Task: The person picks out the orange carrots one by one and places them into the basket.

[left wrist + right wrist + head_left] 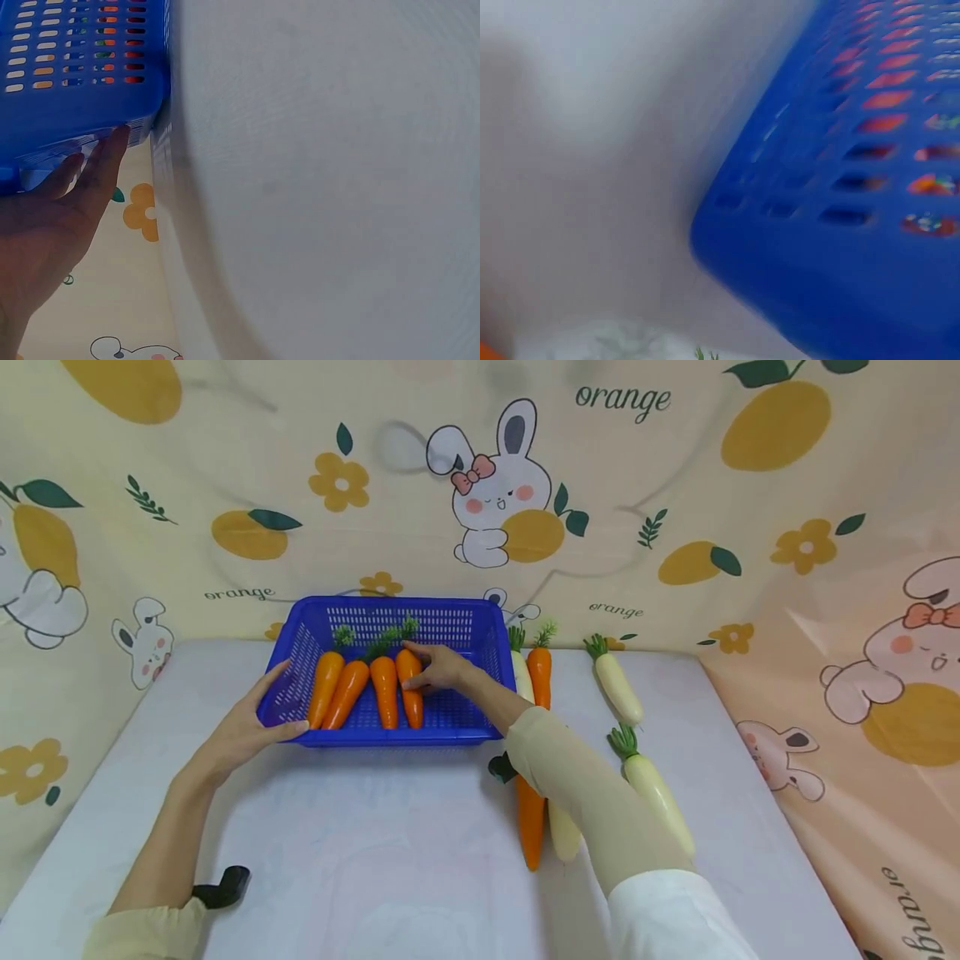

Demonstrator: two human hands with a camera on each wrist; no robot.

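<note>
A blue plastic basket (459,714) stands at the back of the table with several orange carrots (347,693) lying side by side in it. My right hand (444,668) reaches over the basket's right side and pinches the rightmost carrot (412,706) between thumb and fingers, its green top pointing to the back. At the basket's left end, my left hand (251,718) rests against the outside, the thumb by the front corner and the fingers extended along the wall. The left wrist view shows those fingers (105,165) nearly straight. From the right wrist, the basket wall hides the hand.
Right of the basket lie another carrot (539,672) and a white radish (521,678), partly behind my right arm. A carrot (530,827) and a radish (564,835) lie nearer. Farther right are two more radishes, one back (618,689), one front (660,797). A printed cloth (420,552) hangs behind.
</note>
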